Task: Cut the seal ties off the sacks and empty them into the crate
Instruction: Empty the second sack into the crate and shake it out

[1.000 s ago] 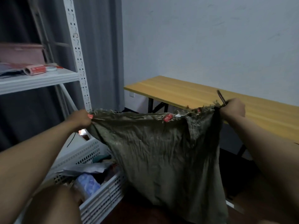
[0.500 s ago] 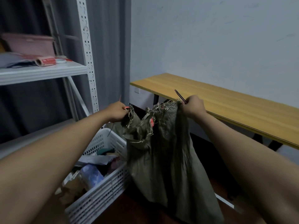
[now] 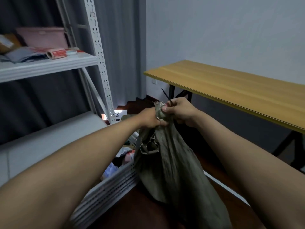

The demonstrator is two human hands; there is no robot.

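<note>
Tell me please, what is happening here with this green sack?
A person grips the bunched mouth of the olive sack with both hands: the left hand and the right hand are pressed close together at its top. The right hand also holds a thin dark tool. The sack hangs limp beside the white crate, which already holds mixed packages.

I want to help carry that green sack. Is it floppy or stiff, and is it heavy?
Probably floppy: the sack hangs in creased folds below where both hands bunch its mouth. It looks flat and slack, so likely light and nearly empty. The frayed rim suggests coarse woven cloth, so it probably won't slip.
</note>
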